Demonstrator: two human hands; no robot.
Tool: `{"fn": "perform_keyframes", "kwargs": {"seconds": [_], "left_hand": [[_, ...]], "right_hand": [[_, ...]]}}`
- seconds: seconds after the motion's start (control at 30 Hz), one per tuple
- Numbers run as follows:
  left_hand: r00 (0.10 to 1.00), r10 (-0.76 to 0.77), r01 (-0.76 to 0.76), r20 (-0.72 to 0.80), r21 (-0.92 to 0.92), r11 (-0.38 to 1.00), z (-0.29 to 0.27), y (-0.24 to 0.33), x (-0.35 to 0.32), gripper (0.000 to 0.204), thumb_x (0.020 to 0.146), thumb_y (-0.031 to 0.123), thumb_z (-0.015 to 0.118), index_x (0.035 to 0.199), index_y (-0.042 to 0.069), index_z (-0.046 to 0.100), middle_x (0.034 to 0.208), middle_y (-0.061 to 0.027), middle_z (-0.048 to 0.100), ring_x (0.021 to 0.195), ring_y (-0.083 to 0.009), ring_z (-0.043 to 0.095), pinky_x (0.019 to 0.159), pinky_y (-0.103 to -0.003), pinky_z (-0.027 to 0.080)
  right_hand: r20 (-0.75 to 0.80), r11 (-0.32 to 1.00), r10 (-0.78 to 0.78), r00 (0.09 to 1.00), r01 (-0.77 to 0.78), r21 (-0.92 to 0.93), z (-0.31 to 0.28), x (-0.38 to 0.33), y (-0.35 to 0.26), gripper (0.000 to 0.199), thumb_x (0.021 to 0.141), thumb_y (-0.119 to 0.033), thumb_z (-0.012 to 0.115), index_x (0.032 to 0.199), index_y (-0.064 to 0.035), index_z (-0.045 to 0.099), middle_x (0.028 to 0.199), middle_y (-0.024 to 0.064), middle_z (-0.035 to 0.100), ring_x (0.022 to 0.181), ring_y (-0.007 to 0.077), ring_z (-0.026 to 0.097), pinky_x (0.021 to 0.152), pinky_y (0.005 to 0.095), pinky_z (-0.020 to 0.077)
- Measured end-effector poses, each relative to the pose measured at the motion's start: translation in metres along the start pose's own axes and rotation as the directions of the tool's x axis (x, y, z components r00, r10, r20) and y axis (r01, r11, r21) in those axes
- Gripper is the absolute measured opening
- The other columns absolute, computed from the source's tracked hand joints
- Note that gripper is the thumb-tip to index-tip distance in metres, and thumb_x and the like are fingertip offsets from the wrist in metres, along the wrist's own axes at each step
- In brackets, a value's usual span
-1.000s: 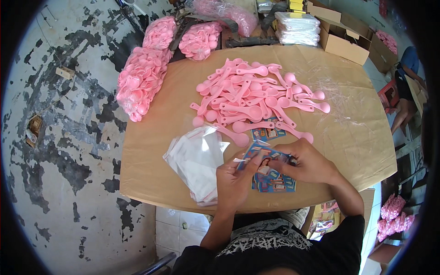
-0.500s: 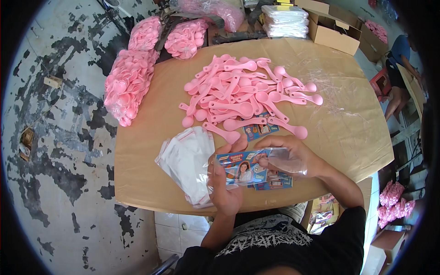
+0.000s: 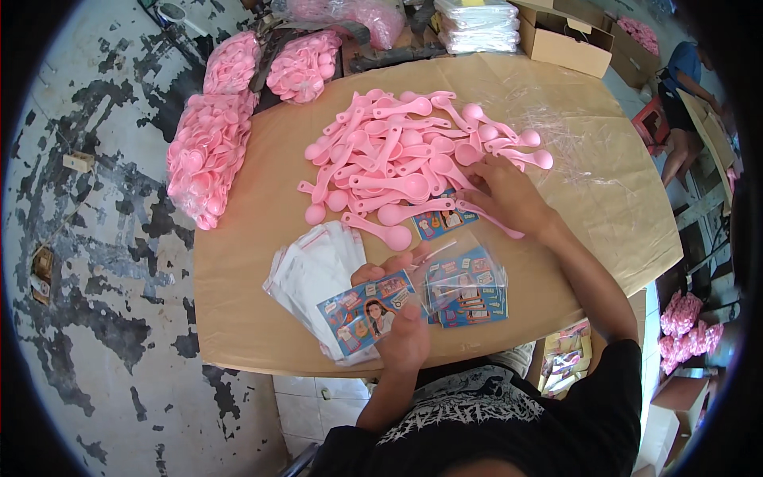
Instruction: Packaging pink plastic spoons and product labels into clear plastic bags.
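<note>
My left hand [image 3: 401,326] grips a clear plastic bag [image 3: 453,270] with a colorful printed card [image 3: 369,314] in it, just above the near table edge. Its thumb presses on the front. The bag's clear part extends right, over a small stack of similar cards [image 3: 477,310]. My right hand [image 3: 509,195] is at the right side of a heap of pink measuring spoons [image 3: 389,151], thumb and fingers apart around a spoon handle. Its fingertips are partly hidden among the spoons. Another card [image 3: 433,225] lies partly under the heap's near edge. White-looking clear bags [image 3: 306,270] lie fanned out left of my left hand.
Brown paper covers the table [image 3: 604,238]. Bulging bags of pink spoons [image 3: 208,155] sit at its left edge. Stacked clear packs [image 3: 477,28] and an open cardboard box [image 3: 568,44] stand at the back. Plastic scraps [image 3: 548,135] lie at the right; another person [image 3: 683,111] is beyond.
My right hand has let go of the bag and moved up and away to the spoon heap. My left hand, holding the bagged card, has tilted it and shifted slightly down.
</note>
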State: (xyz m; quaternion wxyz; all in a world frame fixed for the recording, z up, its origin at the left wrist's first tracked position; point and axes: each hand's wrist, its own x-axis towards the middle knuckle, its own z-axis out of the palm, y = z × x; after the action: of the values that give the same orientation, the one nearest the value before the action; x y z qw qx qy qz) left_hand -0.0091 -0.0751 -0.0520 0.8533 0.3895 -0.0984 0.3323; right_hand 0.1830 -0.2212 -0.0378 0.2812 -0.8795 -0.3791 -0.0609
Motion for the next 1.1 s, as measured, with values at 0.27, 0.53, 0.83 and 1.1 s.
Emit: {"fn": "perform_keyframes", "kwargs": {"seconds": [0.27,0.53,0.83,1.1], "left_hand": [[0.994,0.023,-0.043,-0.106,-0.19,0.981,-0.005,0.012,0.003,0.047,0.084,0.009,0.068,0.122,0.012,0.04,0.134,-0.0176,0.051,0.129,-0.0407,0.044,0.109,-0.057,0.032],[0.994,-0.096,0.078,-0.045,-0.303,0.95,0.004,0.017,0.002,0.041,0.089,0.014,0.066,0.122,0.016,0.042,0.145,-0.0182,0.04,0.136,-0.0383,0.036,0.111,-0.054,0.031],[0.942,-0.334,0.302,0.037,-0.531,0.792,0.009,0.008,0.0,0.103,0.079,0.03,0.078,0.153,0.015,0.008,0.157,-0.0206,0.011,0.144,-0.0347,0.019,0.116,-0.047,0.024],[0.878,-0.401,-0.001,0.262,0.838,0.546,0.035,0.029,-0.002,0.066,0.089,0.018,0.069,0.141,-0.001,0.034,0.117,-0.0117,0.053,0.109,-0.0177,0.053,0.091,-0.032,0.045]], "right_hand": [[0.025,0.947,-0.056,0.998,0.045,0.318,-0.062,-0.021,-0.021,0.025,0.085,-0.014,0.07,0.104,0.0016,0.066,0.096,0.0135,0.069,0.084,0.0163,0.064,0.071,0.0283,0.0489],[0.221,0.81,-0.354,0.909,0.179,0.559,-0.094,-0.03,-0.104,0.021,0.081,-0.017,0.074,0.093,-0.0002,0.069,0.078,0.0089,0.07,0.062,0.0142,0.065,0.059,0.0256,0.0484],[-0.12,0.794,-0.237,0.964,0.264,0.548,-0.133,-0.029,-0.143,0.011,0.074,-0.007,0.067,0.084,-0.0027,0.066,0.064,0.0028,0.063,0.055,0.0089,0.059,0.049,0.0233,0.0429],[0.086,0.872,-0.289,0.953,0.225,0.435,-0.103,-0.016,-0.12,0.019,0.081,-0.013,0.071,0.094,-0.0009,0.065,0.083,0.0038,0.066,0.062,0.0062,0.055,0.052,0.0204,0.0398]]}}
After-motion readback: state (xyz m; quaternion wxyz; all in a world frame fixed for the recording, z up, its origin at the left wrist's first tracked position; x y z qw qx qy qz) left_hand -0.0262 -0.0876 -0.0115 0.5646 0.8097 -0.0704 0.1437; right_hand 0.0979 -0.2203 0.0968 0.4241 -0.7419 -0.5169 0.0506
